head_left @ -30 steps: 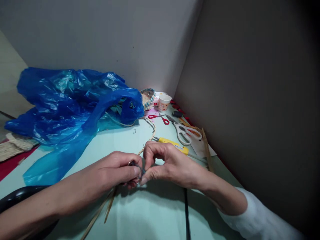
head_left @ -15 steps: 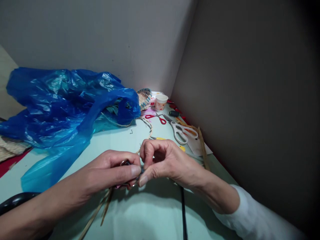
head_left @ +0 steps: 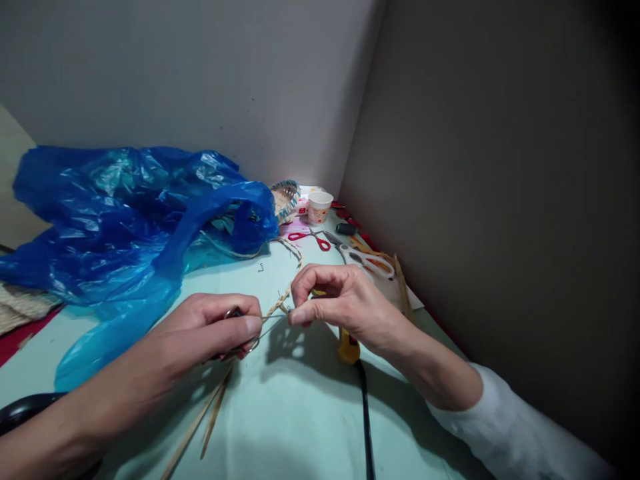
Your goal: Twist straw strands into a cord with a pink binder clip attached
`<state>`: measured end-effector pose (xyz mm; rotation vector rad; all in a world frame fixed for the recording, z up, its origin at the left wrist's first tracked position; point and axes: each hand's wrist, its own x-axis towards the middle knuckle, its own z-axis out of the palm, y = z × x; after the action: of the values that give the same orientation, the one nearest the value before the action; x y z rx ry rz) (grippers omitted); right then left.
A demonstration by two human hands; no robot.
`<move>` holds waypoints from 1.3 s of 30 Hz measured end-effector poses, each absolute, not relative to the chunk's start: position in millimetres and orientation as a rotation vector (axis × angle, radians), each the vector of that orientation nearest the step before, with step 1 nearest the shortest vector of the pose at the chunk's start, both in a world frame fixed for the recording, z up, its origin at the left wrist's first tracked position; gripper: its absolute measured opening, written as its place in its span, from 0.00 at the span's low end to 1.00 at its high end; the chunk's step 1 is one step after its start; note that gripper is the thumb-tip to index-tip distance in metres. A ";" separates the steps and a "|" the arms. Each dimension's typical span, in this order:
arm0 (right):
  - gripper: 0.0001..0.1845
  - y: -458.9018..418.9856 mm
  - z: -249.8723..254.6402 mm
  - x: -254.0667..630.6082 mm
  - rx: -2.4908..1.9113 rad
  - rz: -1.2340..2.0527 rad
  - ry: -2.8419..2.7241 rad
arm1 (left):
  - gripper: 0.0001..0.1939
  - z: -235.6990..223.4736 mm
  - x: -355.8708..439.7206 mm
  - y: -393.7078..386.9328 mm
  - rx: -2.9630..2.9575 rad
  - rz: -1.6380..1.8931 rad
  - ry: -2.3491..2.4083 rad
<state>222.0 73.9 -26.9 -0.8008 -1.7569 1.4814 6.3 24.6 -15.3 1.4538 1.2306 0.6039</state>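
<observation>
My left hand [head_left: 215, 327] is closed round a braided straw cord [head_left: 281, 301] and something with dark, shiny metal loops [head_left: 254, 345], whose kind I cannot make out. Loose straw ends [head_left: 203, 417] hang below this hand. Thumb and forefinger of my right hand [head_left: 340, 303] pinch a thin dark thread [head_left: 274, 317] just right of the left fingertips. Two fine strands span the small gap between the hands. Under my right wrist lies a yellow-handled tool [head_left: 349, 348], partly covered.
A crumpled blue plastic bag [head_left: 145, 213] lies at the left. Farther back are a woven basket [head_left: 286, 200], a paper cup [head_left: 319, 208], red-handled scissors [head_left: 313, 239], white-handled scissors [head_left: 377, 265] and a dark thread spool [head_left: 346, 229]. Grey panels [head_left: 200, 80] stand behind and at the right.
My hands have drawn apart: the left moved left, the right slightly up. Thin strands now show stretched between them. The yellow tool's handle has come into view below the right wrist.
</observation>
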 end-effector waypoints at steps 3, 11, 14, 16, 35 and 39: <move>0.10 76.2 -29.1 223.6 -0.772 1.544 -1.738 | 0.20 -15.1 9.2 23.9 1.490 0.619 1.255; 0.09 70.9 -28.4 218.4 -0.614 1.775 -1.554 | 0.19 -13.5 16.0 21.8 1.640 0.559 1.350; 0.11 69.4 -27.7 218.0 -0.664 1.689 -1.614 | 0.19 -13.2 16.9 19.9 1.704 0.560 1.368; 0.10 69.6 -27.1 219.2 -0.700 1.558 -1.741 | 0.18 -12.4 17.1 19.2 1.721 0.544 1.383; 0.14 84.5 -30.6 206.0 -0.926 1.133 -1.993 | 0.16 -6.8 -6.3 41.1 1.683 0.617 1.316; 0.13 96.4 -21.3 192.4 -0.877 1.126 -2.033 | 0.13 -7.3 -16.8 42.0 1.491 0.748 1.311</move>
<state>192.4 96.4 -21.3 -0.8773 -2.0326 1.1265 -16.8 42.0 -7.3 1.4905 1.3105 0.7484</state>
